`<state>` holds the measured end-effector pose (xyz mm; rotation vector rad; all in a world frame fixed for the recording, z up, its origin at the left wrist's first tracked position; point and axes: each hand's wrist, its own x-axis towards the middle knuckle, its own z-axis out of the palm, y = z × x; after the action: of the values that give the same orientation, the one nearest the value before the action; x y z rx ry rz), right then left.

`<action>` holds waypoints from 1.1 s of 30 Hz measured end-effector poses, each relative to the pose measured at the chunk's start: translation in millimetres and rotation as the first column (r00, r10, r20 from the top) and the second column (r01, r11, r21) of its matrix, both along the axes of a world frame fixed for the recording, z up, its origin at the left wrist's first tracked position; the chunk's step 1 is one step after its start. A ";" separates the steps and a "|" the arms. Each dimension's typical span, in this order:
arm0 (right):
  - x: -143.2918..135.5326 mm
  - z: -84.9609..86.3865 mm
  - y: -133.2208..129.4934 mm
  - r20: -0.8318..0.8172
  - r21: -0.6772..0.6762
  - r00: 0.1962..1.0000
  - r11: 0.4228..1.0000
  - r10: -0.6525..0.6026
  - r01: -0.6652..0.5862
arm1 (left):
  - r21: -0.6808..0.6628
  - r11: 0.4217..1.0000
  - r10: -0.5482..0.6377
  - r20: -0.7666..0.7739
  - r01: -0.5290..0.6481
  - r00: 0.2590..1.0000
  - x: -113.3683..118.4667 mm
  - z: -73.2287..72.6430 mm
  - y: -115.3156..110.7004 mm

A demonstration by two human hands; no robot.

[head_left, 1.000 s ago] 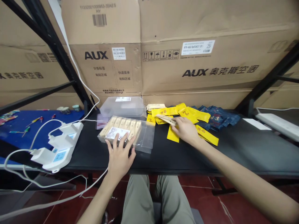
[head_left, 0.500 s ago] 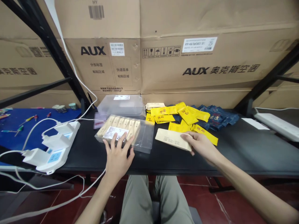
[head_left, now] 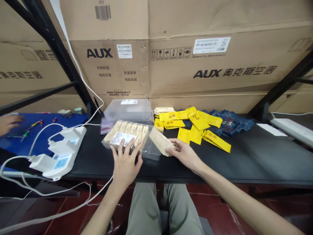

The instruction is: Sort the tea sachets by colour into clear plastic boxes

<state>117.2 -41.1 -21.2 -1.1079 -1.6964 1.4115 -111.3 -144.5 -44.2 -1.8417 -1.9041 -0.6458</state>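
My left hand [head_left: 126,163] rests with spread fingers on the front of a clear plastic box [head_left: 154,156], touching its white label [head_left: 119,139]. Several beige paper packets [head_left: 127,127] stand in a row in the left part of the box. My right hand [head_left: 184,153] pinches another beige paper packet [head_left: 160,141] by its near right end. That packet is tilted over the box's right part, its far end up and to the left. To the right of it lie several yellow packets [head_left: 197,121], some overlapping dark blue packets [head_left: 231,122].
A second translucent plastic box [head_left: 129,111] stands behind. White power strips with cables lie left [head_left: 73,153] and right [head_left: 293,130]. A white card [head_left: 272,129] lies at right. Another person's hand [head_left: 9,124] is over a blue mat [head_left: 41,140]. Cardboard cartons [head_left: 171,75] back the table.
My right hand has moved left with the beige packet, from over the table to the box's right part, and the packet has turned. My left hand stays on the box. Another person's hand has appeared at left.
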 end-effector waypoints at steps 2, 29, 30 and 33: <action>-9.0 -9.2 1.8 -0.006 0.037 1.000 0.999 0.016 -0.015 | 0.007 1.000 -0.007 0.005 0.007 1.000 -0.3 0.0 0.2; -47.2 -1.5 4.9 0.198 0.287 0.928 0.887 0.315 -0.362 | 0.069 0.997 -0.018 -0.008 0.019 1.000 2.7 0.3 -0.9; -47.6 -1.3 5.4 0.206 0.293 0.925 0.882 0.319 -0.369 | 0.066 0.997 -0.044 -0.018 0.046 0.999 1.8 -0.3 -1.0; -47.7 -1.3 7.0 0.226 0.309 0.915 0.866 0.335 -0.393 | 0.050 0.994 -0.097 -0.042 0.099 0.994 -0.6 -0.9 -1.2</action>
<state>69.6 -34.2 -22.5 -0.7441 -2.2674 1.1846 -111.9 -145.7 -45.1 -1.9101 -1.7645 -0.6787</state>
